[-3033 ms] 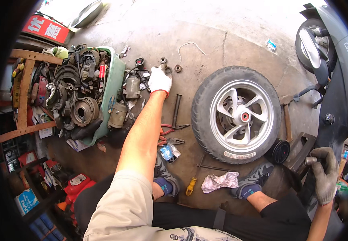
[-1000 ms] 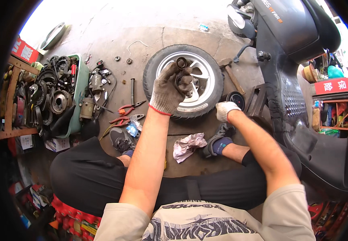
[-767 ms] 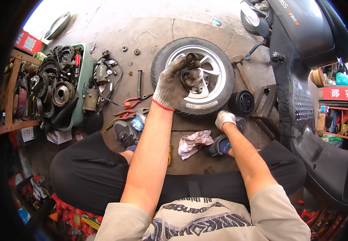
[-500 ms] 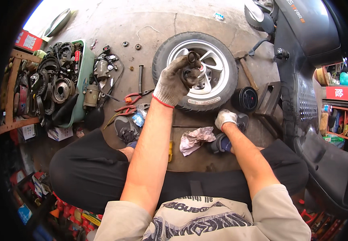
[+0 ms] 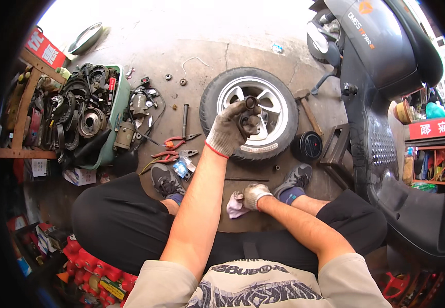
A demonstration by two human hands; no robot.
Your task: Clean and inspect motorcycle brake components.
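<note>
My gloved left hand [image 5: 231, 124] is closed over the near left part of the wheel [image 5: 210, 110], holding up a small dark metal ring [image 5: 251, 102] between its fingertips. Its blackened fingers curl in, so whether the palm holds more cannot be told. Lower down, between my shoes, my gloved right hand [image 5: 257, 196] grips a crumpled pinkish rag [image 5: 237, 206]. The wheel lies flat on the floor, black tyre around a silver spoked rim. A small round metal piece [image 5: 277, 168] rests on the floor near my right shoe.
Pliers [image 5: 173, 155], a metal rod [image 5: 185, 120] and a hammer [image 5: 310, 114] lie around the wheel. A round black container [image 5: 306, 146] and a dark stool [image 5: 337, 149] stand to its right, beside a scooter [image 5: 374, 102]. At left is a green bin [image 5: 121, 90] of used parts.
My right hand has come from beside my right shoe to the rag and now grips it, bunching it up. The left hand still holds the ring over the wheel. The view has tilted slightly.
</note>
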